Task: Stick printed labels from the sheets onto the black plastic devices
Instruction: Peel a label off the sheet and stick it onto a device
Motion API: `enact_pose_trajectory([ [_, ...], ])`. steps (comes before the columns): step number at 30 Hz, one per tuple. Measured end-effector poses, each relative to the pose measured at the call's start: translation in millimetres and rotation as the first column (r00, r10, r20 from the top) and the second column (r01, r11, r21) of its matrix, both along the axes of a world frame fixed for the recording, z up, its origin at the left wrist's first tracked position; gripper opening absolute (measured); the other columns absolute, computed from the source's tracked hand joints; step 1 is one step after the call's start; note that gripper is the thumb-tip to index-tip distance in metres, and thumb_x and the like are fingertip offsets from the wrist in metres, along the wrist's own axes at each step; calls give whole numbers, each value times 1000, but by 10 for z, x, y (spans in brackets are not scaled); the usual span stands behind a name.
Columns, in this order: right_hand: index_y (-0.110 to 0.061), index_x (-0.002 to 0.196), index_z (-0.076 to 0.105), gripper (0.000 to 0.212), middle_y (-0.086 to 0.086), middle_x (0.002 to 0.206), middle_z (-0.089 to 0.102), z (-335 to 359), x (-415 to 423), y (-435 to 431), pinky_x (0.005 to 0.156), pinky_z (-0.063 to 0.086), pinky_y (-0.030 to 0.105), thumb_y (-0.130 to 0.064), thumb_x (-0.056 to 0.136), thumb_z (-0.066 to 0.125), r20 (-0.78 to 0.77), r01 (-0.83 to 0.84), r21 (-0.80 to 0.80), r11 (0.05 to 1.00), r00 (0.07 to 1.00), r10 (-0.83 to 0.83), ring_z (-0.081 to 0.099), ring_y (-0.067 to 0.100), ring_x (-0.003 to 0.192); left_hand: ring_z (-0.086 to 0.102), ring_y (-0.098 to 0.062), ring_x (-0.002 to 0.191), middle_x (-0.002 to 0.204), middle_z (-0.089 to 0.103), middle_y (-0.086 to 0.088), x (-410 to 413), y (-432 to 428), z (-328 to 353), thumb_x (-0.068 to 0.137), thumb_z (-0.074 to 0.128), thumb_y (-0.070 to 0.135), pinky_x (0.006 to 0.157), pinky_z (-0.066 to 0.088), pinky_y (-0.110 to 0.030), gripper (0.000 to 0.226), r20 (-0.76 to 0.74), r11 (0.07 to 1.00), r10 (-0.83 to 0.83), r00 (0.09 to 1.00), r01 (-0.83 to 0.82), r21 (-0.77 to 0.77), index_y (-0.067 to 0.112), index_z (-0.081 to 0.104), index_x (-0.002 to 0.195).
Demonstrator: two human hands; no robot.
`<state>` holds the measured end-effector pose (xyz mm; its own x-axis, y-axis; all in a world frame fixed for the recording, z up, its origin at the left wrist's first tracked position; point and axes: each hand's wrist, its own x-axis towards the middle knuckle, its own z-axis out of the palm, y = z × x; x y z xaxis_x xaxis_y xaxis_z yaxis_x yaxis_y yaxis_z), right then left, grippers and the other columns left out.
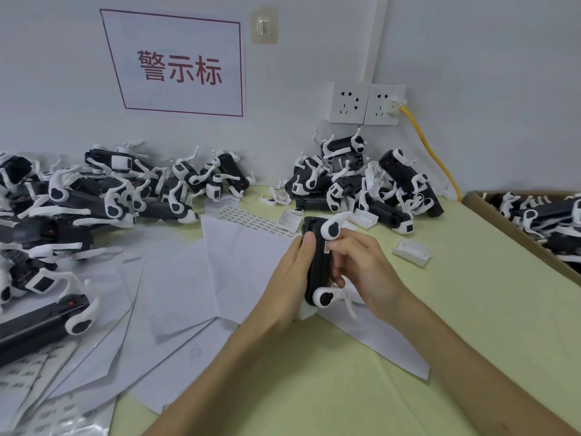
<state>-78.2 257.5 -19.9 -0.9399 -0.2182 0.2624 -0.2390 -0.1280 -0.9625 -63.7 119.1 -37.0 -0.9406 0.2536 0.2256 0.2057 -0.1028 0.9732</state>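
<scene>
Both hands hold one long black plastic device point(314, 272) with round white ends, right between them and nearly upright. Its smooth side sits in the left hand point(290, 278), which wraps round it with the thumb near the top. On the other side the right hand point(356, 262) curls its fingers against the device, close to a tiny white printed label point(327, 247) on the edge. Just past the hands lies a flat paper label sheet point(251, 219) with rows of small print. Plain white paper sheets point(188, 278) spread out left of the hands. A heap of black-and-white devices point(78, 199) lies further left, and a second heap point(361, 180) lies beyond the hands. A brown cardboard box point(503, 220) sits to the right.
</scene>
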Motion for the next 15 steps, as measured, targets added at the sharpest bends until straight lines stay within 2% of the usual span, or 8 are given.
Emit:
enact_pose_trajectory([
  [3,-18,52,50,27,6,55,43,0,-3,28,48,38,27,-14,78,55,-9,-28,-12,1000,1000,28,45,20,50,69,-23,83,84,68,-11,-8,-18,9,99,34,59,85,58,-37,69,16,1000,-22,1000,21,21,-7,55,106],
  [4,-19,52,51,26,4,55,43,-1,-5,32,48,39,27,-12,77,55,-19,-33,-2,999,999,33,45,19,50,69,-23,83,85,68,-11,-8,-24,8,99,33,60,84,57,-35,70,21,1000,-24,999,23,17,-6,55,107],
  [11,-23,54,52,28,2,55,41,-1,-1,-8,48,40,25,-14,80,57,-36,3,47,999,999,-2,42,20,49,68,-25,85,85,70,-9,-10,-8,-20,99,35,63,96,52,-54,65,3,1000,24,1000,-24,4,3,59,105],
  [13,-25,53,52,30,2,55,41,4,1,-9,49,40,25,-15,80,57,-32,4,49,999,999,-2,42,19,49,69,-23,85,85,70,-7,-9,-15,-38,100,35,63,94,54,-50,64,-15,1000,28,999,-28,-2,4,60,104],
  [15,-27,52,53,32,2,55,41,4,4,-18,49,41,26,-16,81,56,-29,3,47,999,1000,-2,43,19,49,70,-22,83,83,70,-5,-4,-23,-45,103,34,59,86,56,-40,58,-40,999,35,999,-35,-14,7,59,104],
])
